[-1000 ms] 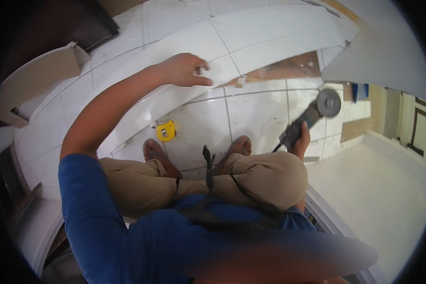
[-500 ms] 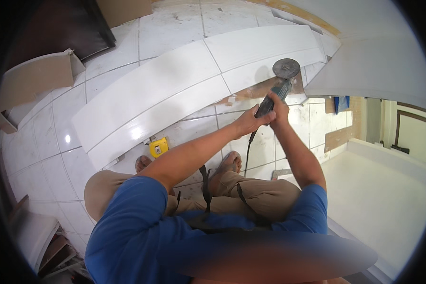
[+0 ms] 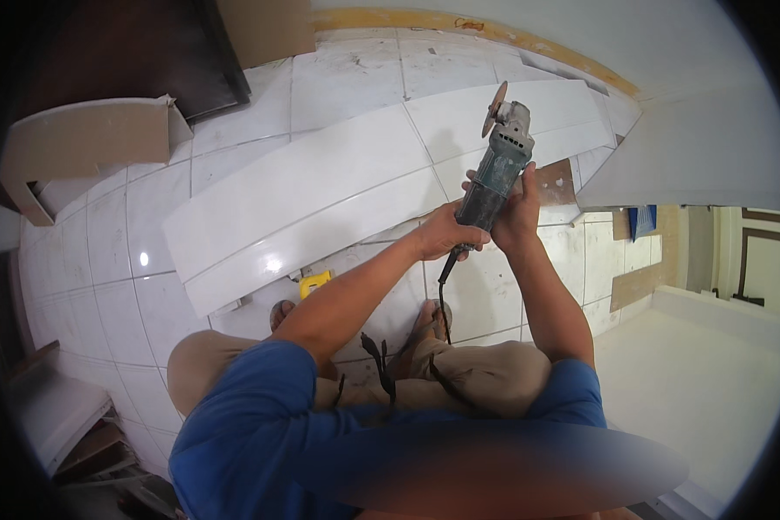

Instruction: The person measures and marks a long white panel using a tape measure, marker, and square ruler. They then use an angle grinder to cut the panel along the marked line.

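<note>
Both hands are on an angle grinder (image 3: 495, 176) with a dark green and black body and a grey metal head. Its thin cutting disc (image 3: 494, 110) stands nearly edge-on at the far end. My left hand (image 3: 446, 232) wraps round the rear of the body, near where the black cord (image 3: 445, 270) comes out. From the right side, my right hand (image 3: 517, 211) grips the body farther forward. Below the grinder lies a long, glossy white panel (image 3: 321, 201) with a groove along it; the disc is apart from it.
A yellow tape measure (image 3: 315, 283) lies by my foot, partly behind my left forearm. Cut cardboard (image 3: 95, 139) rests at the far left. A white box-like piece (image 3: 693, 364) stands on the right, and a blue object (image 3: 641, 222) sits farther back. The floor is white tile (image 3: 113, 321).
The grinder has turned in my hands, so the disc went from face-up to nearly edge-on. My right hand has shifted beside the body. The view has moved slightly.
</note>
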{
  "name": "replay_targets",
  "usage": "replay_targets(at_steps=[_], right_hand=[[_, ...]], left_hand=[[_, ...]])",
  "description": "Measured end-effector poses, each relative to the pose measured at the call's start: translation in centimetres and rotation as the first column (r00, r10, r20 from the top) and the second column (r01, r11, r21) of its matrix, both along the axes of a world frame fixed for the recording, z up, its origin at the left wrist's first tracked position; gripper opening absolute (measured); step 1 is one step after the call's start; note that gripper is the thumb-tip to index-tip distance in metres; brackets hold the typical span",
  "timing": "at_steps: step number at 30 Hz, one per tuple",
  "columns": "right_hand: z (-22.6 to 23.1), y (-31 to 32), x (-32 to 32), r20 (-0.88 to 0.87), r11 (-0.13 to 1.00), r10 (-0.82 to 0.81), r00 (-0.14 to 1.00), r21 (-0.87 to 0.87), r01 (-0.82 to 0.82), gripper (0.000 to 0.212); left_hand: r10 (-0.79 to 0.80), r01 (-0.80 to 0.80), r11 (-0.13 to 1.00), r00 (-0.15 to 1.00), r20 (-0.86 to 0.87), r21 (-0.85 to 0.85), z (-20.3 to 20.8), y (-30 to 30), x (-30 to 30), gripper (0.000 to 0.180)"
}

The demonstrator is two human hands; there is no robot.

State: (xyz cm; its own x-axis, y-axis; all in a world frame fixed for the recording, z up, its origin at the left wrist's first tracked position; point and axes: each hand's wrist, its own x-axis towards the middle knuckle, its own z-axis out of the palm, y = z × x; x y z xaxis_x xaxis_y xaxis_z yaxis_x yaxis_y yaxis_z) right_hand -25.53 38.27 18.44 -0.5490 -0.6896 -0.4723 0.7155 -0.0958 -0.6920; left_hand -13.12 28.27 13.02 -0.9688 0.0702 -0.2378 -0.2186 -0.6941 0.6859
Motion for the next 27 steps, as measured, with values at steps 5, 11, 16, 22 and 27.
replay_targets(at_steps=[5,11,16,22,27], right_hand=[[-0.1,-0.6,-0.3,0.022,0.992,0.053,0.998,-0.118,-0.050,0.085],[-2.4,1.4,-0.7,0.116,0.977,0.091,0.989,-0.202,-0.066,0.080],[-3.1,2.2,-0.2,0.124,0.992,-0.033,0.992,-0.118,0.048,0.082],[-2.8,2.3,-1.0,0.082,0.994,-0.071,0.994,-0.076,0.078,0.083],[-2.5,2.0,-0.8,0.039,0.994,-0.111,0.993,0.026,0.110,0.079]], left_hand=[[-0.050,0.050,0.998,0.999,0.010,-0.024,-0.4,-1.2,0.2,0.035],[-0.104,0.103,0.994,0.994,-0.015,-0.041,-1.8,-0.5,0.6,0.034],[-0.146,0.149,0.985,0.989,0.032,-0.091,-1.0,0.5,0.0,0.033],[-0.149,0.149,0.988,0.989,-0.009,-0.046,-1.8,1.6,-0.9,0.030],[-0.132,0.130,0.990,0.991,0.030,0.060,-1.5,1.9,-1.1,0.032]])
